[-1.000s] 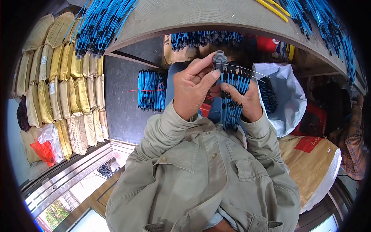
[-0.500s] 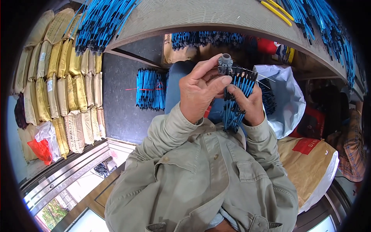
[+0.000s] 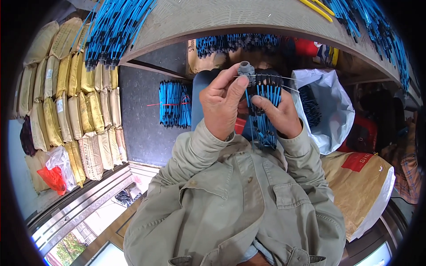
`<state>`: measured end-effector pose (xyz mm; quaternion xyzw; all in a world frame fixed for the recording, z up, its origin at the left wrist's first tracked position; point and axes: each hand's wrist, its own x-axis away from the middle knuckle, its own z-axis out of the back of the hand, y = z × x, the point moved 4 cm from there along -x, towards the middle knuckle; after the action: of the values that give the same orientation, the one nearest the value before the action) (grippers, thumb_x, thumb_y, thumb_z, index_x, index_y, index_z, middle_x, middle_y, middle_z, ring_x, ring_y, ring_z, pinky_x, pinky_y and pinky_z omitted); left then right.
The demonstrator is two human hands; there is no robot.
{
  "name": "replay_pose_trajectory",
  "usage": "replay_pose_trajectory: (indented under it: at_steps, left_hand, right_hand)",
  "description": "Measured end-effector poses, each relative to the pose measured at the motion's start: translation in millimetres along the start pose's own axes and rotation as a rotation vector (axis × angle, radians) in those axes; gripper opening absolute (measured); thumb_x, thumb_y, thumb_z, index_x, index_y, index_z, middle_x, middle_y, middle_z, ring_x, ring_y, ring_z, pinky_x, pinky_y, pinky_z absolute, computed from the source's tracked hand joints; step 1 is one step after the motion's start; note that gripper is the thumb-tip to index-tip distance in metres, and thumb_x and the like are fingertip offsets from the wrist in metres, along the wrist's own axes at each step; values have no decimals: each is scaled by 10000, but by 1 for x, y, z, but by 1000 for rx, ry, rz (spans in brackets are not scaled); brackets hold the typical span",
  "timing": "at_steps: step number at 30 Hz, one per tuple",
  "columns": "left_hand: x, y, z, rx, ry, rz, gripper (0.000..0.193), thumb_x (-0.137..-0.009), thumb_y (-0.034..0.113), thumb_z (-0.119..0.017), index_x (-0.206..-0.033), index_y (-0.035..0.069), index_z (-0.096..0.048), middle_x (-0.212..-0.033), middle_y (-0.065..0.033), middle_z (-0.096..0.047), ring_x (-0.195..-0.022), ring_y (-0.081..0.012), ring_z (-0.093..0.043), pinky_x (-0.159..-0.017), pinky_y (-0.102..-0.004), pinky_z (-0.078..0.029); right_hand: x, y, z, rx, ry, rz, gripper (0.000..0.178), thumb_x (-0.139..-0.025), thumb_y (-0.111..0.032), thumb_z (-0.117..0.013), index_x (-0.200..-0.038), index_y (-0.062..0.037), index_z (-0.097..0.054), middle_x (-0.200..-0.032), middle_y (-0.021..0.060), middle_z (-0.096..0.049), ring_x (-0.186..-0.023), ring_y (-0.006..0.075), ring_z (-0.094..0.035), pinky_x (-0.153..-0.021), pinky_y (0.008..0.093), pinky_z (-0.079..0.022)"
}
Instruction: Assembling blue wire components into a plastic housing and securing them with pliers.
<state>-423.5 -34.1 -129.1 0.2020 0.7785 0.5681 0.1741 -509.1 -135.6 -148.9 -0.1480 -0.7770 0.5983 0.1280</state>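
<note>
Pinched in my left hand (image 3: 222, 104) is a grey plastic fitting (image 3: 246, 69) with a round threaded neck, its open end facing up. My right hand (image 3: 286, 114) is closed around a bunch of thin blue rods (image 3: 267, 94) with black ends. Their black tips line up in a curved row beside the fitting. Two thin metal wires (image 3: 287, 84) pass along this row and stick out to the right. The rods' lower ends hang in front of my jacket. My left thumb lies against the fitting's side, and some fingers of both hands are hidden.
Ahead is a worktop (image 3: 222, 17) with blue rods at both ends and yellow-handled pliers (image 3: 318, 9). A tied rod bundle (image 3: 175, 104) lies to the left, near stacked sacks (image 3: 66, 106). At right stand an open white bag (image 3: 330, 119) and a brown paper bag (image 3: 355, 190).
Both hands, with the fitting and the rods, have shifted a little left in the view. The surroundings have also shifted slightly. My grips look the same.
</note>
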Motion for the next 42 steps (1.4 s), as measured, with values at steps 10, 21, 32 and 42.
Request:
replay_pose_trajectory:
  at_steps: [10, 21, 32, 42]
  left_hand:
    - [-1, 0, 1, 163, -87, 109, 300, -846, 14, -612, -1138, -49, -580, -996, -61, -593, -824, -111, -541, -749, -177, -425]
    - [8, 5, 10, -67, -127, -32, 345, -863, 32, -586, -1182, -80, -524, -1089, -152, -609, -982, -183, -575, -900, -271, -426]
    - [5, 5, 12, 248, -321, 170, 336, -866, 85, -587, -1168, -59, -551, -1068, -118, -593, -901, -150, -544, -812, -223, -417]
    - [8, 12, 5, 57, -427, -4, 327, -849, 124, -610, -1116, -64, -588, -1009, -116, -593, -879, -156, -530, -801, -234, -410]
  right_hand:
    - [-12, 0, 9, 50, 92, 325, 266, -799, -82, -652, -1030, -19, -536, -896, 33, -560, -796, 123, -508, -771, 238, -409]
    - [-9, -2, 2, 45, -85, 242, 284, -801, -93, -642, -1042, -34, -504, -939, 37, -523, -831, 130, -474, -791, 253, -377]
    - [-4, -9, 0, -18, -194, 41, 270, -798, -109, -633, -1025, -48, -501, -944, 41, -505, -813, 127, -449, -763, 257, -363]
    - [-3, -1, 3, -156, -208, 250, 317, -768, -158, -634, -1023, -76, -464, -993, 78, -486, -867, 152, -425, -799, 266, -323]
